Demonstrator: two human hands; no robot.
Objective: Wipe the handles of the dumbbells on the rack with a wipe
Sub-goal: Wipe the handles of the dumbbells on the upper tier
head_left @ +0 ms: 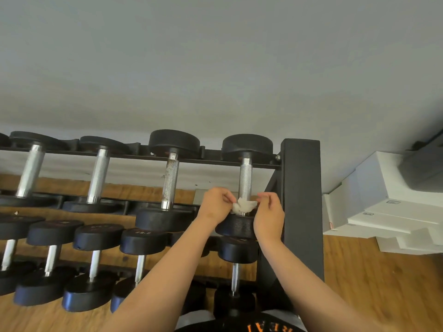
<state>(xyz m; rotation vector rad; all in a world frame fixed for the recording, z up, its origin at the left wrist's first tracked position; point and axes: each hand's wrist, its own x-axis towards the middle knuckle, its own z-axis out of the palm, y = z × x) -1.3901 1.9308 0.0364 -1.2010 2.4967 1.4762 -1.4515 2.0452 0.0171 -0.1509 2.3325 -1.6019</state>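
Closest in, a black shirt (259, 328) with orange lettering fills the bottom edge, and two bare forearms run up from it to the right end of the rack (211, 160), upper tier. The white wipe (243, 206) sits bunched around the near end of the last dumbbell's handle (245, 178), just above its near head (237, 226). The left hand (217, 204) pinches one side of it and the right hand (269, 212) the other. Each grip is a fingertip pinch with the fingers curled, not a full wrap around the bar.

Several things could go wrong from here.

- With so light a grip, the wipe could slip free on a stroke and drop between the tiers onto the lower dumbbells (96, 238) or the floor (383, 283).
- The handle is knurled, so a crumpled wipe may snag and shred and leave bits on the metal.
- Bunched as it is, the wipe covers only a narrow band. Most of the bar above it looks untouched, and a short stroke would miss it.
- The right hand works just beside the upright post (300, 188), so a quick pull outward could knock the knuckles on it.
- The neighbouring handle (170, 180) shows brown speckling — probably rust — which could soil or tear the wipe if it is used there next.
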